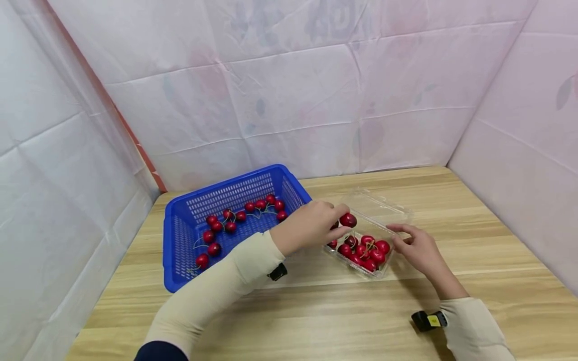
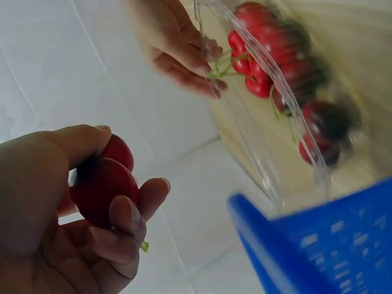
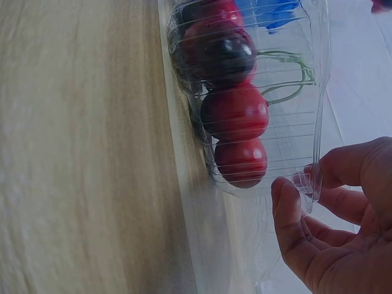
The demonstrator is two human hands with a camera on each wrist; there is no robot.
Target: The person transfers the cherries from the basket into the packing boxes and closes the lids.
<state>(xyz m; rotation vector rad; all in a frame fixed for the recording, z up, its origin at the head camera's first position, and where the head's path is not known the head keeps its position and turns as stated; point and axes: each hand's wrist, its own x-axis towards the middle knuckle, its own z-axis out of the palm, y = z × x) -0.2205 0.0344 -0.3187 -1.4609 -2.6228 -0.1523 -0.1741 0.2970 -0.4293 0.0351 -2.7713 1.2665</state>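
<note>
In the head view my left hand [image 1: 316, 224] is above the left end of a clear plastic box [image 1: 381, 273]. Its fingers and thumb pinch dark red cherries [image 2: 107, 190]; the left wrist view shows two of them with a bit of green stem. My right hand [image 1: 417, 250] pinches the near right rim of the box, as the right wrist view shows, with the thumb on one side and fingers [image 3: 343, 162] on the other. Several cherries [image 1: 368, 253] with green stems lie inside the box. Its hinged lid [image 1: 379, 205] is folded back away from me.
Left of the box a blue plastic basket [image 1: 169, 245] with slotted walls holds several more cherries [image 1: 217, 225]. Both stand on a wood-grain table [image 1: 316, 321]. Pale sheeting [image 1: 289, 100] closes off the back and both sides. My left forearm crosses the basket's near right corner.
</note>
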